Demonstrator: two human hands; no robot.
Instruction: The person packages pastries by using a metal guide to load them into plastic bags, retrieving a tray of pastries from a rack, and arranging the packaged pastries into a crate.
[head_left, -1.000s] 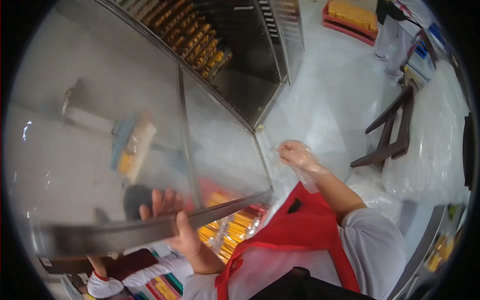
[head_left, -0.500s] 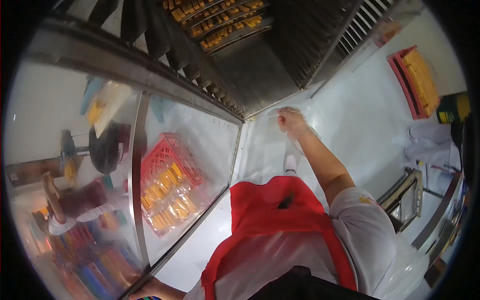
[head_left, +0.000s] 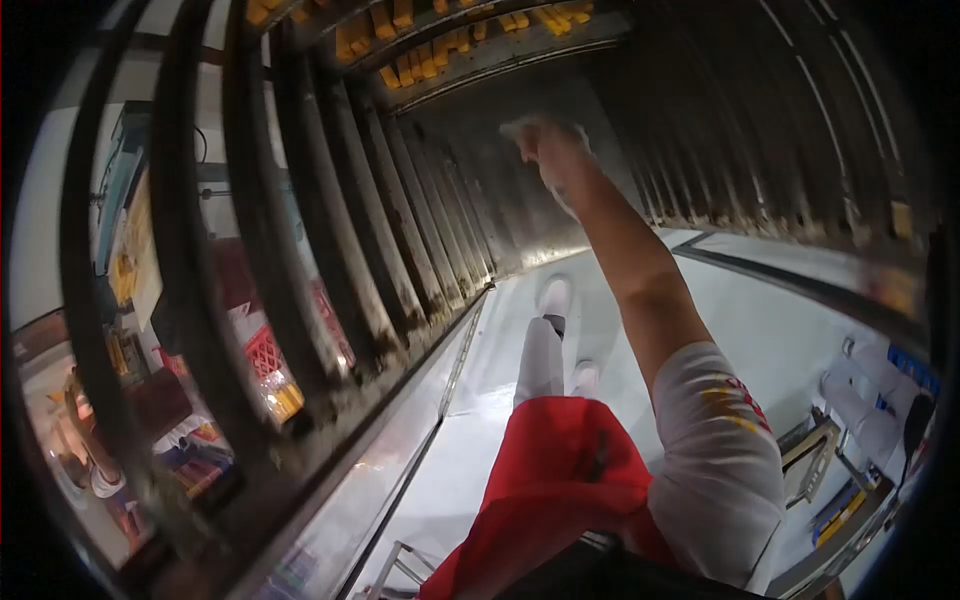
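Head view: the right hand (head_left: 552,150) seems mid-reach into the slatted cabinet (head_left: 480,170), fingers' closure too blurred to tell, and must clear the rails (head_left: 325,200).

I see my right hand (head_left: 553,148) blurred, extended toward the metal cabinet (head_left: 480,200), trays (head_left: 520,65) of yellow sticks (head_left: 435,58) above, slatted rails (head_left: 355,225) left, red apron (head_left: 560,460) below.

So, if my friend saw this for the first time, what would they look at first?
Probably the bright red cloth apron at the bottom middle. Next might be the pale, plastic-covered right fingers, blurry against the dark, ribbed metal cabinet in the upper middle. The rows of yellow-orange, stick-shaped pieces at the top stand out brightly too.
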